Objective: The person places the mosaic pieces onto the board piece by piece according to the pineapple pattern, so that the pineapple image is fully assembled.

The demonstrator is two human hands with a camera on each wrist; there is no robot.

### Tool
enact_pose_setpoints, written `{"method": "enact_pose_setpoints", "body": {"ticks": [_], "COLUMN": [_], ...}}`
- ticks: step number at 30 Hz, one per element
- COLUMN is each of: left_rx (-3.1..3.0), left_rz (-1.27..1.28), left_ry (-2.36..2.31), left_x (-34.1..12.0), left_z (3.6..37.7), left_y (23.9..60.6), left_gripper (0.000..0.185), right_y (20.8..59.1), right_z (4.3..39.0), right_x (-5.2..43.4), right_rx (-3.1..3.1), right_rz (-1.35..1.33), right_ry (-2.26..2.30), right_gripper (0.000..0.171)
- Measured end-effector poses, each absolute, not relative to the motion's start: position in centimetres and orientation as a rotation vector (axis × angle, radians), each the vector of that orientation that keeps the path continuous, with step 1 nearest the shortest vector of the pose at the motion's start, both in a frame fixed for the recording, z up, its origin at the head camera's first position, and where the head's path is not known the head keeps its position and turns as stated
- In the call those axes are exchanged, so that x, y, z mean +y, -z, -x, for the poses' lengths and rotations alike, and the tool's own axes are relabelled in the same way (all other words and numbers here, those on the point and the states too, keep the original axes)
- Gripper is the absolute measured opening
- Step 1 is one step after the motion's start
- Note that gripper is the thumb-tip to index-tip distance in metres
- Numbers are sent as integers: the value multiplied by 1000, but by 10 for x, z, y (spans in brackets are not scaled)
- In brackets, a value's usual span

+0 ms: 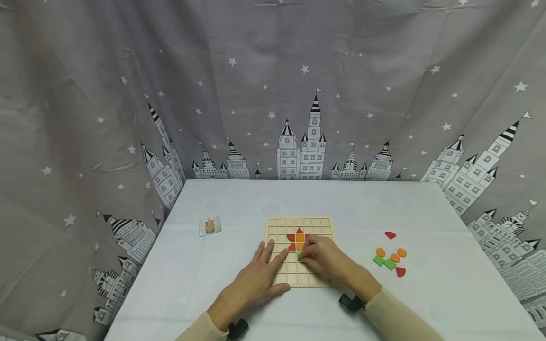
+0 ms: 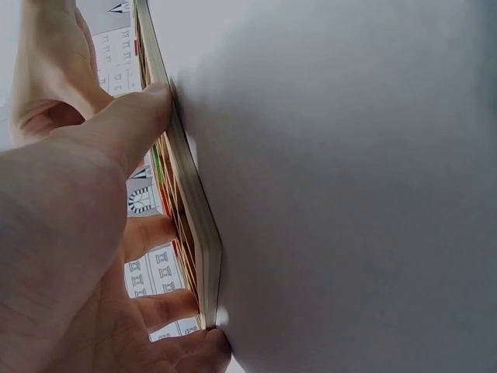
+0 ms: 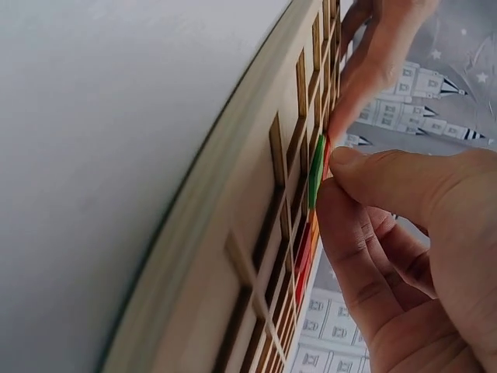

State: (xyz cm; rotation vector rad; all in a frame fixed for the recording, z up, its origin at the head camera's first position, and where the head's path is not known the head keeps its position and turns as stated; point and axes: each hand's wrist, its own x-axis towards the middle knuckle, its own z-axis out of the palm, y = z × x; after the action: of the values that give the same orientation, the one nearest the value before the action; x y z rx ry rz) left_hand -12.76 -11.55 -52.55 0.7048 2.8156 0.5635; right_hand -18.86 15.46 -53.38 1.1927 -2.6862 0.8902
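A wooden grid board [image 1: 322,225] lies on the white table. My left hand [image 1: 258,282] rests along its left side, fingers spread over the grid and thumb [image 2: 147,105] on the near edge. On the grid sit a red triangle [image 1: 300,230], an orange square [image 1: 300,238], an orange round tile [image 1: 300,246] and red rounded tiles [image 1: 291,237], partly covered by my right hand [image 1: 326,258]. The right thumb and forefinger pinch a green square tile [image 3: 316,172] at a cell below the orange round tile. My left forefinger reaches close to a red tile [image 1: 292,247].
Loose tiles lie right of the board: several orange discs [image 1: 395,258], green squares [image 1: 390,264] and red quarter-circle tiles [image 1: 400,272]. At the left is a small pattern card [image 1: 210,226] with a grid picture. A grey castle-print curtain [image 1: 273,94] hangs behind the table.
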Motion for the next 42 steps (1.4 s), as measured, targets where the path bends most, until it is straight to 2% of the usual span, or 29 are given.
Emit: {"method": "enact_pose_setpoints", "body": {"ticks": [11,22,30,42], "left_rx": [2811,2819,2809,2804], "left_rz": [-701,-702,-695,-690], "left_ry": [-592,-589,-604,-611], "left_x": [-117,-118,-119,-118], "left_z": [128,127,127,126], "left_y": [527,528,528,527], "left_gripper": [93,93,92,91], "right_y": [530,527,525,529], "right_z": [182,179,177,176], "right_x": [197,277,328,347], "right_rx": [-2818,-2852,-2986,-3065], "right_rz": [-900,-626,-532,-432], "right_ry": [-921,-800,-813,-888], "right_gripper": [11,25,25,23]}}
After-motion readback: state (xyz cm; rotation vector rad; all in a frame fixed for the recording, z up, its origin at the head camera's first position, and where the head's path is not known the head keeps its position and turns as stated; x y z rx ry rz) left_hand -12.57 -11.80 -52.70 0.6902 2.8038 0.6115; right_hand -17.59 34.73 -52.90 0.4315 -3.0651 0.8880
